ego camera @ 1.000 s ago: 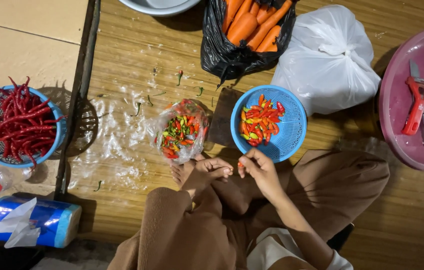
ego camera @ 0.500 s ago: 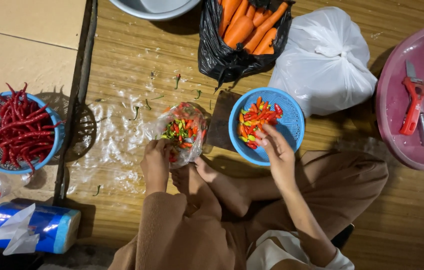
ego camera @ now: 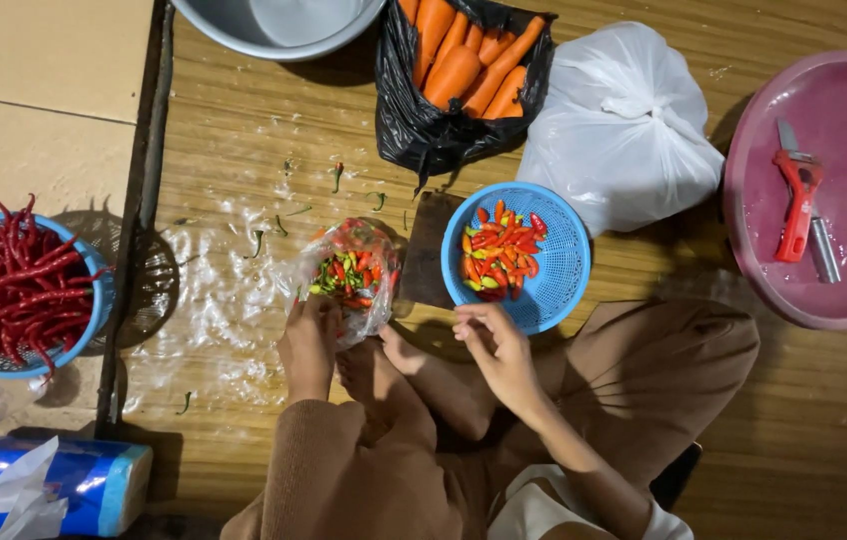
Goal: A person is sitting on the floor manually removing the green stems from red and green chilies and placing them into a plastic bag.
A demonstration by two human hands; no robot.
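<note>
Fingers of the left hand [ego camera: 309,345] still pinch the clear bag of small red and green chillies [ego camera: 349,275], at 9 o'clock from the blue colander [ego camera: 554,285]; the right hand [ego camera: 499,345], half-curled and holding nothing visible, has drawn back to the colander's 6 o'clock rim.

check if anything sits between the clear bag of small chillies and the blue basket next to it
Only a small dark board lies flat on the floor between the clear chilli bag and the blue basket. The left hand touches the bag; the right hand is at the basket's rim.
</note>
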